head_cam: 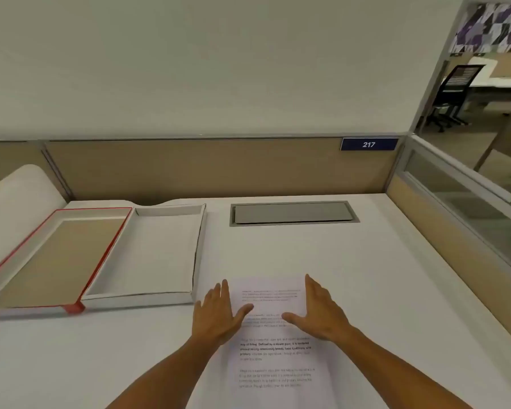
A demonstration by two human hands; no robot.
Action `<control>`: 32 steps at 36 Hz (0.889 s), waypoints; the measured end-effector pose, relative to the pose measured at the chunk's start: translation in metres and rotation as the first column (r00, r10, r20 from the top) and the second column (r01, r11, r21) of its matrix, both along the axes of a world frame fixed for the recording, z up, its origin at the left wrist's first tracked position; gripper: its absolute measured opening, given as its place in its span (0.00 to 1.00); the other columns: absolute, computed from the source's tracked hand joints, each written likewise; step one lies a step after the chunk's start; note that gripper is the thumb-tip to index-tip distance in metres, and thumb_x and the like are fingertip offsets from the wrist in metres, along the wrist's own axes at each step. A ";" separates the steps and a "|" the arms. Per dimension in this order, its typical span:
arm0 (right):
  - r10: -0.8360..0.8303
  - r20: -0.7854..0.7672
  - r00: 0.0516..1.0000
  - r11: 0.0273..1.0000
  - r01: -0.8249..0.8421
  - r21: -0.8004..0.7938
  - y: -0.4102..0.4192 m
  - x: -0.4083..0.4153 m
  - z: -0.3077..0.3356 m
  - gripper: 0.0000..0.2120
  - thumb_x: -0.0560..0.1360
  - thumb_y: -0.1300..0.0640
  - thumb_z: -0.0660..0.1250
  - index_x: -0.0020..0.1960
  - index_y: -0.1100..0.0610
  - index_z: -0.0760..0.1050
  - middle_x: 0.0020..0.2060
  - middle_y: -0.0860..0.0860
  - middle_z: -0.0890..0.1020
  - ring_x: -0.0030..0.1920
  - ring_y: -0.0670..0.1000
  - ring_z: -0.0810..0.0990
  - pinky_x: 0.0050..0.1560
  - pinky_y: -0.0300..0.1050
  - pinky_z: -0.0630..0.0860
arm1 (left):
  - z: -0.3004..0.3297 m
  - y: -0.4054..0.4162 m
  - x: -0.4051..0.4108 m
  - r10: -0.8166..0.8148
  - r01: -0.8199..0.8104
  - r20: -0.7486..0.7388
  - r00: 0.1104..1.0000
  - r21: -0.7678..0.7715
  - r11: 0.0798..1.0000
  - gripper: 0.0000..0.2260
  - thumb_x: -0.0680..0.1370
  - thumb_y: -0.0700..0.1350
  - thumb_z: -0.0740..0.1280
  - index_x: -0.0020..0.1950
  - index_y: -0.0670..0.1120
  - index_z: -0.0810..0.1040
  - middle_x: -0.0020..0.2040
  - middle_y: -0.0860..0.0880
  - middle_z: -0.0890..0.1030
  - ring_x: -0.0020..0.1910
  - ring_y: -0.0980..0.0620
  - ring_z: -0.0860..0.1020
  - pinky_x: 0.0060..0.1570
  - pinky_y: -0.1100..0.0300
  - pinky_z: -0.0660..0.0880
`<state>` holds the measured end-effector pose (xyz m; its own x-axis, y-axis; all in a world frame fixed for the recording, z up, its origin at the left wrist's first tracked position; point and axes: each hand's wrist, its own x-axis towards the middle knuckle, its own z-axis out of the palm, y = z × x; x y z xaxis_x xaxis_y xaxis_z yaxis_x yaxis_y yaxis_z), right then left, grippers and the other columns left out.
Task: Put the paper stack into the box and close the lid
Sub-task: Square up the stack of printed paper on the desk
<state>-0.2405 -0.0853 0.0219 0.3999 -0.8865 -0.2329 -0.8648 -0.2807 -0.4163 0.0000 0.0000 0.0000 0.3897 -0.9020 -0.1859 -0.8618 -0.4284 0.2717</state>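
A stack of printed white paper (273,361) lies flat on the desk in front of me. My left hand (219,315) rests at its left edge and my right hand (319,312) at its right edge, both with fingers spread and thumbs over the top sheet. To the left stands the open white box (199,246), shallow and empty. Its red-edged lid (112,249) lies flat open further left, brown inside, joined to the box along one side.
A grey cable hatch (292,213) is set into the desk behind the paper. Beige partition panels (219,166) wall the back and right side, with a "217" sign (369,144). An office chair (455,93) stands beyond the glass.
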 end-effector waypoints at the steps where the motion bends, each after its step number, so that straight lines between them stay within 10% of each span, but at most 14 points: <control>1: -0.009 0.013 1.000 1.000 0.009 0.024 0.004 -0.001 -0.003 0.59 0.65 0.24 0.65 0.81 0.54 0.40 0.81 0.51 0.55 0.78 0.55 0.58 0.72 0.57 0.69 | -0.001 0.001 -0.001 0.009 -0.009 -0.019 1.000 0.002 1.000 0.50 0.67 0.79 0.44 0.80 0.48 0.46 0.80 0.47 0.56 0.78 0.45 0.58 0.73 0.42 0.60; 14: -0.243 0.025 0.970 0.948 0.232 0.220 0.030 -0.008 -0.027 0.55 0.69 0.34 0.72 0.80 0.60 0.47 0.72 0.58 0.66 0.71 0.58 0.69 0.67 0.52 0.74 | -0.010 0.015 -0.024 0.143 -0.148 -0.158 0.977 -0.018 0.989 0.31 0.76 0.67 0.59 0.64 0.43 0.70 0.61 0.45 0.73 0.60 0.46 0.73 0.55 0.53 0.76; 32: -0.307 -0.084 0.948 0.913 0.318 0.254 0.024 0.002 -0.026 0.36 0.70 0.41 0.76 0.67 0.60 0.68 0.64 0.57 0.71 0.61 0.56 0.76 0.56 0.50 0.79 | 0.008 -0.019 -0.041 0.527 -0.427 -0.461 0.714 0.310 0.849 0.33 0.74 0.61 0.67 0.70 0.40 0.68 0.67 0.39 0.70 0.65 0.40 0.70 0.65 0.48 0.70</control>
<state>-0.2388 -0.0615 -0.0039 0.0972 -0.8701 -0.4833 -0.9087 0.1204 -0.3996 -0.0413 -0.0188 0.0079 0.5605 -0.5561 -0.6137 -0.2817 -0.8249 0.4901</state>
